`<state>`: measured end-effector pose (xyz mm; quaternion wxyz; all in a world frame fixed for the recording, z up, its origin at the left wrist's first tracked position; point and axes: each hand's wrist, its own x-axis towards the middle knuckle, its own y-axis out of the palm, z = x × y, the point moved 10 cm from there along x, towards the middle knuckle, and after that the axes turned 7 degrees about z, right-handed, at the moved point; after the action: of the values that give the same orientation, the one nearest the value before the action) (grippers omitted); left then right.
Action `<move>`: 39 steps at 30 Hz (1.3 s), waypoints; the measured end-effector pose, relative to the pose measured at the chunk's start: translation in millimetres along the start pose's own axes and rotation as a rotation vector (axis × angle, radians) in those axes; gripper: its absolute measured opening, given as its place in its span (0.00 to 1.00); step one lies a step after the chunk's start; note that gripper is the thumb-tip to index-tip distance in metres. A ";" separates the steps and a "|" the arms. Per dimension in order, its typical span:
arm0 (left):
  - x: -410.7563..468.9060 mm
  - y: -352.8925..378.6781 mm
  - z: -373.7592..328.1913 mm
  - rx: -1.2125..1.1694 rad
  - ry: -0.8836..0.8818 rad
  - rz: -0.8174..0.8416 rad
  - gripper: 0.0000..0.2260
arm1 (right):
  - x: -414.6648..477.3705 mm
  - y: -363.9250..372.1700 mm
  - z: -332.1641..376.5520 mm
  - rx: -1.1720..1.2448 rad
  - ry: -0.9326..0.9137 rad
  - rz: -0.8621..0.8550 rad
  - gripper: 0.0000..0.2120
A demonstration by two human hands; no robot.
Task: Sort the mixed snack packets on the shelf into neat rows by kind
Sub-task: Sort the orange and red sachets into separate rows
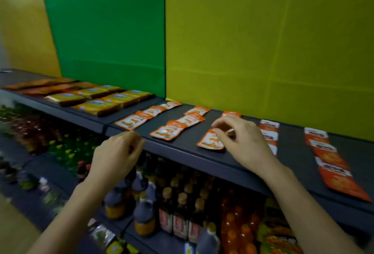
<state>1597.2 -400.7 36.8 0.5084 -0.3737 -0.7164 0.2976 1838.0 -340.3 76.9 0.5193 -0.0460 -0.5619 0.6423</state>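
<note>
Alignment step: my right hand (242,142) pinches an orange packet (208,142) on the shelf (293,152); left hand (115,154) curled, contents unclear. Next, square it into its row.

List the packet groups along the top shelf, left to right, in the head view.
Orange-brown packets → yellow packets → orange-and-white sachets → red-and-white row by the right hand → far-right red-and-white row.

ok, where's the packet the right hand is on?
Head view, right of centre: the orange-and-white packet lies near the shelf's front edge, its far end pinched by the right hand, red-and-white packets to its right.
</note>
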 end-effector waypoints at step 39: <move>8.4 -173.2 681.2 0.466 -0.703 -0.047 0.13 | 352.8 588.1 455.1 0.251 -0.420 0.522 0.14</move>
<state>907.4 -519.5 -27.6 0.3106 -0.1080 -0.7682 0.5493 1022.6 -293.1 -24.8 0.2126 0.0092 -0.5423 0.8128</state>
